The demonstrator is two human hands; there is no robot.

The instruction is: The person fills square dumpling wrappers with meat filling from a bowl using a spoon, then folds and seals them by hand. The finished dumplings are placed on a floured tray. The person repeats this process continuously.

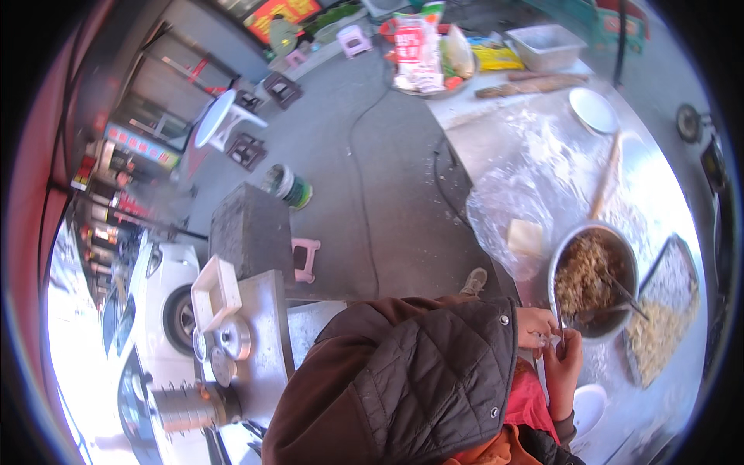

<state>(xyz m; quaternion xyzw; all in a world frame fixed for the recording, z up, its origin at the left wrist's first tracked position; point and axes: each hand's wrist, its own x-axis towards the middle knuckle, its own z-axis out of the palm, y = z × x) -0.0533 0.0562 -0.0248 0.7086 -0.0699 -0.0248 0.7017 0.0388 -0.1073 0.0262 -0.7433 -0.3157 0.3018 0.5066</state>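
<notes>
My left hand [533, 329] and my right hand [564, 356] meet beside the near rim of a metal bowl [553, 279]. The fingers of my left hand pinch a small pale piece, seemingly dough [548, 342]. A thin flat stick [561, 325] stands upright from my right hand's grip. Brown minced filling [584, 279] lies in the bowl, with a metal utensil [628, 299] resting in it. A stack of square pale wrappers [525, 237] lies on a clear plastic bag [505, 200]. To the bowl's right, a floured tray [674, 261] holds many small pale pieces, seemingly filled dumplings.
A rolling pin [606, 174] touches or nearly touches the bowl's far side. Beyond are a white plate [593, 110], a plastic tub [546, 46] and a printed bag [418, 52]. A white bowl [588, 410] sits below my right hand. Left is a metal side table [261, 343].
</notes>
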